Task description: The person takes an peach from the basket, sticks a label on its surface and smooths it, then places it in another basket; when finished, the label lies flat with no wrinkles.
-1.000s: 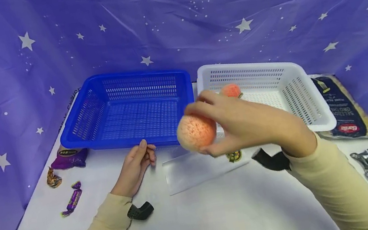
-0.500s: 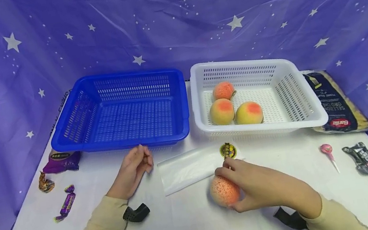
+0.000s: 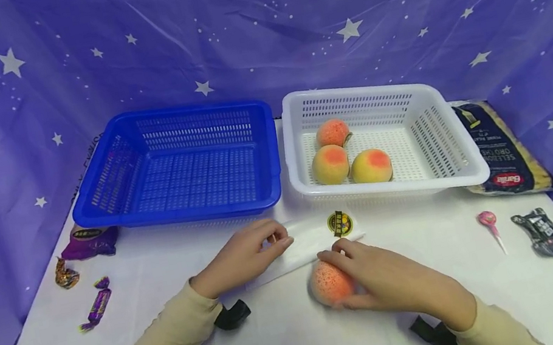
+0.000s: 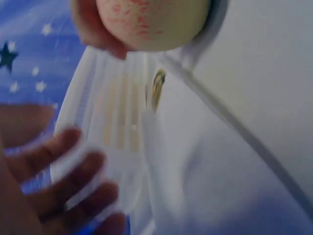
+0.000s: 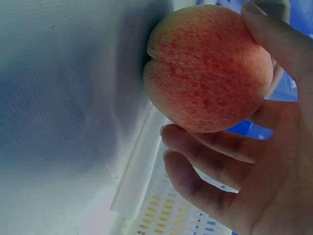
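Observation:
My right hand [image 3: 386, 277] grips a speckled pink-orange peach [image 3: 330, 283] on the white table, thumb and fingers around its sides. The right wrist view shows the same peach [image 5: 208, 73] close up, its crease toward the table. A flat clear plastic bag [image 3: 308, 242] with a round yellow-and-black label [image 3: 340, 223] lies just behind the peach. My left hand [image 3: 247, 256] hovers over the left part of the bag, hiding some of it. In the left wrist view the fingers [image 4: 73, 181] are spread and blurred, with nothing between them.
Behind the bag stands a white basket [image 3: 396, 188] with three peaches [image 3: 371, 167] inside. A blue basket [image 3: 178, 213] is to its left. Wrapped sweets [image 3: 95, 303] lie at the left; a lollipop [image 3: 487, 220], a black packet [image 3: 544, 233] and a pasta bag [image 3: 500, 151] are at the right.
The right hand has brought the peach down from near the white basket to the table in front of the bag. The left hand has moved right, over the bag.

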### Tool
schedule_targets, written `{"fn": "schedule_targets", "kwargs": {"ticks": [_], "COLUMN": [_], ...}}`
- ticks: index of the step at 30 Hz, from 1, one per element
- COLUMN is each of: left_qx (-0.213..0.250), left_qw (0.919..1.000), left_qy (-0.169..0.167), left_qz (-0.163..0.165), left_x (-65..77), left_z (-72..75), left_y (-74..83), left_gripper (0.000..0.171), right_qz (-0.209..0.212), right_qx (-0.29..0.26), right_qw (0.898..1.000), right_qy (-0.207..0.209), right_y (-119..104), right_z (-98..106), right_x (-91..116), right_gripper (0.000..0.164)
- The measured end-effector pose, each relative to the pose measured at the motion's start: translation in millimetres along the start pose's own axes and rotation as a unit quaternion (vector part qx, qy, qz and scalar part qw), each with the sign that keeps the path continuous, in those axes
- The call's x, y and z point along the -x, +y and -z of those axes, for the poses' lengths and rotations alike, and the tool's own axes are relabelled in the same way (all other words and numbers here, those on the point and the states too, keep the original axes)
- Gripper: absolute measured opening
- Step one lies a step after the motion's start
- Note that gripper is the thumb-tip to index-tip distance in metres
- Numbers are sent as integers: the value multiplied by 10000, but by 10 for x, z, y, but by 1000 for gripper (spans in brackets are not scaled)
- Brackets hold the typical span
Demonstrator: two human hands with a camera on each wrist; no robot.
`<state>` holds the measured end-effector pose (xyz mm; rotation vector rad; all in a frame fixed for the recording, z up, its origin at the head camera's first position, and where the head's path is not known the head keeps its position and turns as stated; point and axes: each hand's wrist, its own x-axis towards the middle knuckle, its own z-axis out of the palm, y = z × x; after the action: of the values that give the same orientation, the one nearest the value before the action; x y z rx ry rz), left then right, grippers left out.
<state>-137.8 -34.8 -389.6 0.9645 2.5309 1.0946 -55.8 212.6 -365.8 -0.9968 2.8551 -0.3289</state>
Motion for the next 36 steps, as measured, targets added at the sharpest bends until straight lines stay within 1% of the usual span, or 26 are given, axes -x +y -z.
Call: {"fn": "schedule_targets", "kwargs": {"ticks": [1,3,5,7,10,11,13,15,16,18,19,20,22,23,25,26,27,29,31,33,36], "left_qx": [-317,-885,-1434,-1817,-2214,-2249,-2202,-1867,-1602,-1019,-641,-276,380,697,1288,1496,1641,1757,1767,1673,1730], "left_qw": [9994,9956,9888,9822,9741,9732,9740,9807,9850,9923,9950,9958,9932,9901,9808,9761,9725,9689,9685,9700,9674], "left_qy": [107,258,334,337,286,244,159,4,-113,-318,-442,-582,-849,-979,-1248,-1379,-1483,-1621,-1676,-1707,-1794], "left_qz": [43,142,247,332,366,410,513,587,628,626,621,645,705,720,765,764,730,633,514,438,453], "left_x": [-68,-204,-327,-432,-548,-578,-624,-663,-680,-709,-724,-735,-757,-768,-782,-789,-797,-805,-808,-803,-791], "left_z": [-28,-99,-181,-270,-391,-421,-464,-464,-450,-414,-387,-353,-293,-263,-203,-182,-169,-148,-139,-134,-122], "left_y": [58,148,201,224,192,170,111,61,43,8,3,9,24,42,96,119,136,154,161,175,208], "left_gripper": [18,22,29,36,39,39,38,31,27,21,18,17,17,19,23,25,27,27,26,25,24], "right_qz": [3,-11,-69,-251,-622,-736,-905,-1020,-1056,-1093,-1077,-1043,-939,-874,-754,-704,-660,-586,-547,-556,-561], "right_qx": [7,13,-13,-31,-77,-109,-210,-320,-359,-352,-315,-251,-119,-57,-11,4,7,-13,-35,-45,-77], "right_qw": [10000,10000,10000,9996,9976,9966,9945,9925,9916,9903,9899,9897,9893,9891,9881,9874,9865,9846,9822,9803,9795], "right_qy": [-10,-26,8,89,294,346,476,589,650,787,870,951,1111,1187,1343,1418,1498,1648,1795,1896,1934], "right_y": [3,8,15,36,90,112,160,202,222,257,272,285,306,314,325,329,332,333,332,330,324], "right_z": [-1,6,24,58,118,136,168,188,195,205,209,211,213,216,221,222,225,225,224,220,211], "right_x": [2,8,17,33,67,79,102,118,122,121,115,109,91,83,66,61,55,32,12,-4,-30], "right_gripper": [66,69,72,74,71,69,65,59,57,52,49,47,43,41,39,38,38,38,40,41,40]}}
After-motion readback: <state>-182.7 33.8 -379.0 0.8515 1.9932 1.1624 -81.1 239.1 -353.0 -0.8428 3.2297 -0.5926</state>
